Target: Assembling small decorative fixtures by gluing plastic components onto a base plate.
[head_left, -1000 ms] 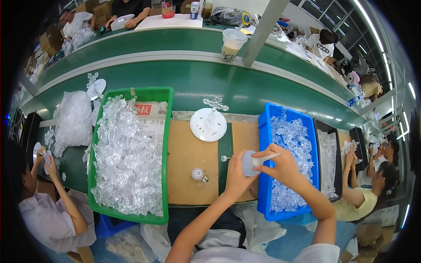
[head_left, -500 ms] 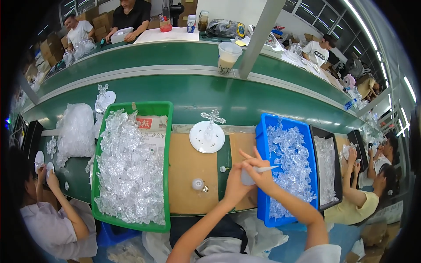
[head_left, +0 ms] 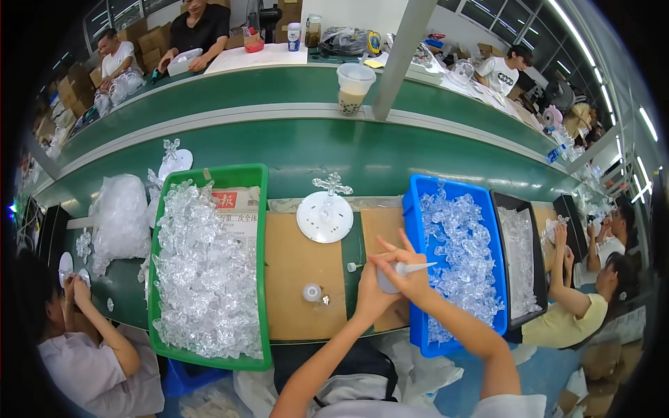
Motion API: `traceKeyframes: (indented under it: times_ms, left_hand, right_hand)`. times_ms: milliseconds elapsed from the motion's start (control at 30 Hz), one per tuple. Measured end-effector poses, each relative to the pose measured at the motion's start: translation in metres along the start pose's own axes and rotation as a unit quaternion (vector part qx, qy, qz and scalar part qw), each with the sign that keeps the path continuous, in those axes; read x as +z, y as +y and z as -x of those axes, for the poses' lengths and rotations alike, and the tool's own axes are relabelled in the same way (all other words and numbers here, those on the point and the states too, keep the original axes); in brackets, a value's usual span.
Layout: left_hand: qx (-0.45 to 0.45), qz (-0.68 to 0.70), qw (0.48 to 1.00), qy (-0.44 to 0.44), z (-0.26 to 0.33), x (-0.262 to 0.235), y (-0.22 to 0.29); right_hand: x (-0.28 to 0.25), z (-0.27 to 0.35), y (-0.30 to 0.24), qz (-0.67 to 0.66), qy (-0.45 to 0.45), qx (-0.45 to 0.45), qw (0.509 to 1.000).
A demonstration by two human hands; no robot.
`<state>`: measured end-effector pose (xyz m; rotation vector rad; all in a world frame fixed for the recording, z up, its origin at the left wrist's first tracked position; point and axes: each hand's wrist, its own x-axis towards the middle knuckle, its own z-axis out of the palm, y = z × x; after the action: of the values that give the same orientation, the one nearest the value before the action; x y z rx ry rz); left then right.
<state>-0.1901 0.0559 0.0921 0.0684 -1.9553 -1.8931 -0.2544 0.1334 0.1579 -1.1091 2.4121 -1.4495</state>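
Above the right part of the brown board, both my hands are together around a translucent white squeeze bottle (head_left: pixel 387 280) with a long pointed nozzle. It lies tilted, the nozzle pointing right toward the blue bin. My left hand (head_left: pixel 371 291) is wrapped around the bottle's body. My right hand (head_left: pixel 412 280) grips it near the base of the nozzle, with some fingers stretched up and left. A small white cap (head_left: pixel 352 267) lies left of my hands. Farther off, a clear cross ornament (head_left: pixel 332 184) stands on a round white disc (head_left: pixel 325 226) with small dark marks.
A green bin (head_left: pixel 263 279) heaped with clear plastic pieces stands left, a blue bin (head_left: pixel 412 223) of similar pieces right, beside a black tray (head_left: pixel 541 279). A small round container (head_left: pixel 311 292) sits on the cardboard (head_left: pixel 300 258). Co-workers sit on both sides; a drink cup (head_left: pixel 355 87) stands on the ledge.
The whole view has shifted slightly. My hands keep their hold on the squeeze bottle with nearly the same pose. The co-worker at the left has leaned a little.
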Motion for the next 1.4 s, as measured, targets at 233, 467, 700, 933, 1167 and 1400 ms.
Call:
traceKeyframes:
  times_ms: [233,467,700,933,1167,1400]
  left_hand:
    - [-0.047,-0.037,0.987,0.149,0.014,0.022,-0.001]
    - [-0.029,-0.074,0.997,-0.021,0.036,-0.024,0.036]
    - [0.044,-0.238,0.969,0.057,0.081,-0.093,0.083]
    - [-0.026,-0.25,0.95,0.184,0.066,-0.136,0.076]
    - [-0.051,-0.313,0.923,0.219,0.058,-0.143,0.068]
    - [-0.073,-0.284,0.926,0.238,0.061,-0.137,0.058]
  right_hand:
    - [0.02,0.016,-0.001,0.064,0.185,0.043,0.98]
    - [-0.038,0.027,-0.015,0.024,-0.125,0.084,0.988]
    - [-0.073,-0.032,-0.012,0.009,0.028,0.076,0.997]
    - [-0.189,-0.257,0.114,0.197,0.254,0.012,0.947]
    - [-0.178,-0.363,0.279,0.249,0.302,0.146,0.909]
    - [-0.176,-0.385,0.33,0.14,0.274,0.101,0.946]
